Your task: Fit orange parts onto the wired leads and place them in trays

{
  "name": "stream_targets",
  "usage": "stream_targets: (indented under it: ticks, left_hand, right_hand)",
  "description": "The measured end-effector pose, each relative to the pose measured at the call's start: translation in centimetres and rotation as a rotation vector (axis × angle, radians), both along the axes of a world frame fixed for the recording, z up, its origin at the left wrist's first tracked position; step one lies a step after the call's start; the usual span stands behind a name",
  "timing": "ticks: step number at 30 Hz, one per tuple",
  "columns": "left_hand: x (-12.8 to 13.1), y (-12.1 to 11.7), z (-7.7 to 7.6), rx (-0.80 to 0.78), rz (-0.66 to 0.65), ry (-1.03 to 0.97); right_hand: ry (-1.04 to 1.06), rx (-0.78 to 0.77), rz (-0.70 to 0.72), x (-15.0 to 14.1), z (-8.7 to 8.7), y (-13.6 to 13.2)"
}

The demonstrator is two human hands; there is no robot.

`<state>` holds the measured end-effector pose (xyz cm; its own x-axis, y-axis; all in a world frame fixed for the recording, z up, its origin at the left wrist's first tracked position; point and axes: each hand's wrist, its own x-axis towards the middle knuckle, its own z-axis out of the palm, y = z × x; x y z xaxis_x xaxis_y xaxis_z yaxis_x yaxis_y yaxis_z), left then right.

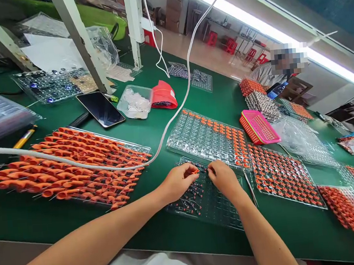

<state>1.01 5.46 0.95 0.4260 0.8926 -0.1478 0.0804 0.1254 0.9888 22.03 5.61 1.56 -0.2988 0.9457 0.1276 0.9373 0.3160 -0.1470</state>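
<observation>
Your left hand (178, 183) pinches a small bright-orange part (195, 172); whether your right hand (225, 179) grips anything is unclear. Dark, orange-tipped pieces (195, 190) lie jumbled nearby.

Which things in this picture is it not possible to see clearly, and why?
In the head view:
Orange piece: mostly covered by the left hand.
What the right hand touches: too small to tell.
Black handle: partly hidden by the phone.
Clear plastic case: blurred, cut off by the left edge.
</observation>
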Motion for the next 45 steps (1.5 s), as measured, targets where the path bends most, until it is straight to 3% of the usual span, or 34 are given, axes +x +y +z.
stream_targets:
  ticks: [7,11,15,17,21,25,32,40,45]
  left_hand:
    - [0.0,-0.1,-0.2,0.030,0.006,0.002]
    - [0.0,-0.2,0.1,-0.022,0.005,-0.047]
    - [0.2,-0.6,0.9,-0.241,-0.035,-0.225]
    - [0.2,-0.8,1.4,-0.378,-0.071,-0.307]
    - [0.1,-1.1,2.2,-0.515,-0.157,-0.352]
    - [-0.3,-1.1,2.9,-0.433,-0.228,-0.284]
    - [-0.3,-1.5,3.4,-0.088,-0.297,0.081]
    - [0.0,-1.8,2.9,-0.166,-0.260,0.037]
    - [-0.1,-1.9,3.2,-0.119,-0.213,0.092]
  right_hand:
    - [0.013,0.054,0.018,-0.3,0.2,0.0]
    - [0.108,0.082,0.007,-0.1,1.6,-1.5]
    - [0.259,0.050,-0.024,-0.7,3.9,-4.9]
    - [0.440,0.015,-0.079,-1.5,4.6,-6.8]
    - [0.664,0.081,-0.163,-3.2,3.9,-9.3]
    - [0.727,0.171,-0.215,-3.9,1.8,-9.7]
    - [0.648,0.244,-0.049,-4.0,0.9,-9.4]
    - [0.675,0.288,-0.019,-4.1,0.9,-9.6]
    - [0.633,0.316,-0.003,-4.0,0.8,-9.5]
